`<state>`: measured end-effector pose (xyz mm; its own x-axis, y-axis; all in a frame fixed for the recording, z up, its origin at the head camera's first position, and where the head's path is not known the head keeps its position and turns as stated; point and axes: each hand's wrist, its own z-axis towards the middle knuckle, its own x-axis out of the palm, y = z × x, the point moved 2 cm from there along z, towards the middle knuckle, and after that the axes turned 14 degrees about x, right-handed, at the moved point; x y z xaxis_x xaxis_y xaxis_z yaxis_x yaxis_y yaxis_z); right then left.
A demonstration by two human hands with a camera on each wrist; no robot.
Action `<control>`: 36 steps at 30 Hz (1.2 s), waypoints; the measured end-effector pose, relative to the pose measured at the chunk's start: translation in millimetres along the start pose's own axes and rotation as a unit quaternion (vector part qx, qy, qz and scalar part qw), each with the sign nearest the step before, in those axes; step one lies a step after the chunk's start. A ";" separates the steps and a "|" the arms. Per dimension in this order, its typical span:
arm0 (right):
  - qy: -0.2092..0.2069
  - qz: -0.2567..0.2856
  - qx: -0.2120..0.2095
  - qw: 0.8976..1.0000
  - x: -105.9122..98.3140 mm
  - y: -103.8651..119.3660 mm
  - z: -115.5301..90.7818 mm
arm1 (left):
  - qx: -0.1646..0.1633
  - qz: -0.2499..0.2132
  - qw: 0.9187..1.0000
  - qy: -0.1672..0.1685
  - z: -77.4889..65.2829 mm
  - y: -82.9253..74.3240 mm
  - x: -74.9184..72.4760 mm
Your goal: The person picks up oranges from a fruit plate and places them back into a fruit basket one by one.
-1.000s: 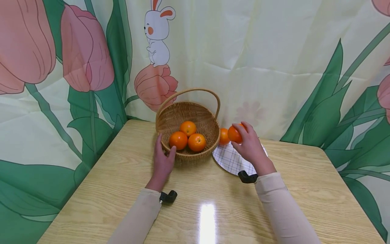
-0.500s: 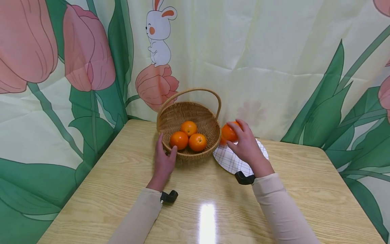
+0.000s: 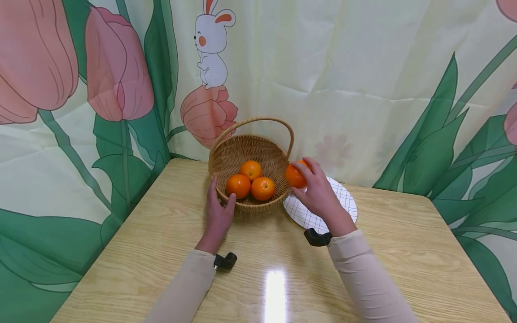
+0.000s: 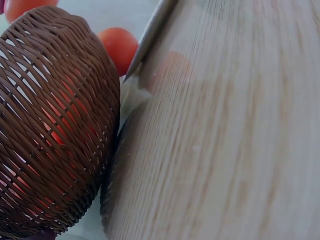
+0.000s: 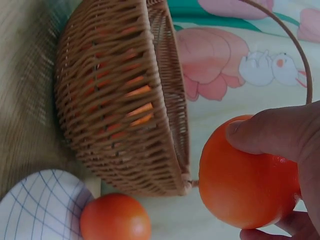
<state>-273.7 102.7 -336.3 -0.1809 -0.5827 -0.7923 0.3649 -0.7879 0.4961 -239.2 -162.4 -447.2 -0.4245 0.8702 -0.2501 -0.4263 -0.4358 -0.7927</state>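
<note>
My right hand grips an orange beside the basket's right rim; in the right wrist view the thumb lies across this fruit. The wicker basket, with its tall arched handle, tips its opening toward me. Inside sit three oranges. At the basket's front left, my left hand holds the rim, its thumb at the front edge and fingers along the outer side. Another orange rests at the edge of a white plate with a blue grid; the head view hides that fruit behind the right hand.
A wooden table carries everything, with a bright light reflection near its front. Behind it hangs a curtain printed with tulips and a rabbit, close to the basket's back.
My right hand has carried its orange leftward from above the plate to the basket's right rim, covering the plate's orange from the head view. The left hand stays at the basket.
</note>
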 end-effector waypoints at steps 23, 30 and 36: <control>0.019 0.031 -0.025 0.999 29.8 23.5 -4.6 | -0.010 0.009 1.000 0.009 -4.2 0.4 0.4; 0.036 0.034 -0.021 0.999 37.2 30.9 -3.1 | -0.007 0.001 1.000 0.007 -2.9 1.9 1.7; 0.043 0.029 -0.022 0.998 45.3 34.0 -2.5 | 0.005 -0.003 1.000 0.001 -0.7 4.5 2.6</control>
<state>-267.2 50.0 -356.2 -0.0792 -0.6067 -0.7910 0.4134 -0.7420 0.5277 -241.7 -161.9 -451.8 -0.4203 0.8732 -0.2467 -0.4368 -0.4331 -0.7885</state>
